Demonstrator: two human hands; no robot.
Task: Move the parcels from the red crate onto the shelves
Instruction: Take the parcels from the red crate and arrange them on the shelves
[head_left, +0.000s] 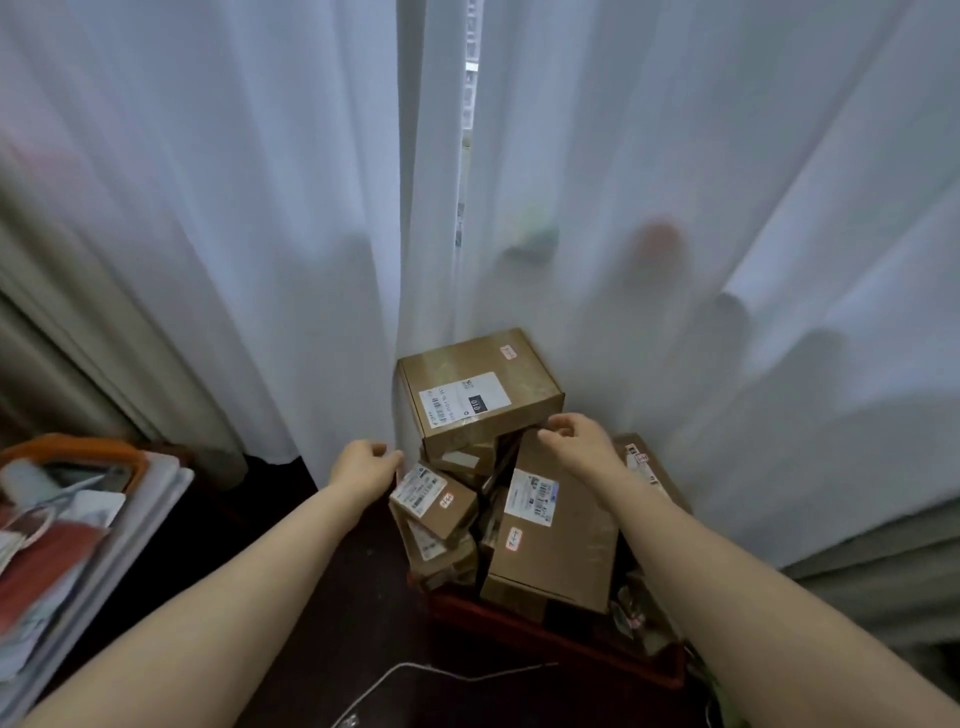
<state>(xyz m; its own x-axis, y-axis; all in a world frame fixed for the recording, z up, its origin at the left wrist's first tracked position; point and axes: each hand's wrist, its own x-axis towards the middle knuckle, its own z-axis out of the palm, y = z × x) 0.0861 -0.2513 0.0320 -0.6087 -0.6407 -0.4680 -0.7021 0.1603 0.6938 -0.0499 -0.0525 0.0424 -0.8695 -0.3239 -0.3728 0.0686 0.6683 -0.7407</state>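
The red crate (519, 626), hard plastic with a straight rim, sits on the dark floor (332, 597) at 6 o'clock from the gap in the curtains (260, 234). The parcels are all in it, heaped well above the rim.

They are all brown cardboard, square-edged, with glossy tape bands. I count four with clear faces; more are wedged beneath, too jumbled to count.
- The top box (480, 395) is deep and blocky, at 12 o'clock of the heap. It has one white label and one small pink sticker.
- The flat box (556, 530) is wide and thin. It leans at 4 o'clock, with a white label and a pink sticker.
- The small box (434, 499) sits tilted at 8 o'clock, labelled the same way.
- An edge box (649, 467) shows at 2 o'clock, half hidden behind my right forearm.

My left hand (363, 462) hangs at 9 o'clock of the heap. Its fingers (392, 457) are loosely curled, narrow, and hold nothing. My right hand (576, 434) is over the flat box's upper edge, by the top box's near corner. Its fingers are curled in, and I cannot tell whether they grip anything.

The two curtains are sheer, white and softly pleated. A thin pale cable (441, 673) lies on the floor at 6 o'clock. At 9 o'clock of the view is a blurred stack of white trays (156, 499).
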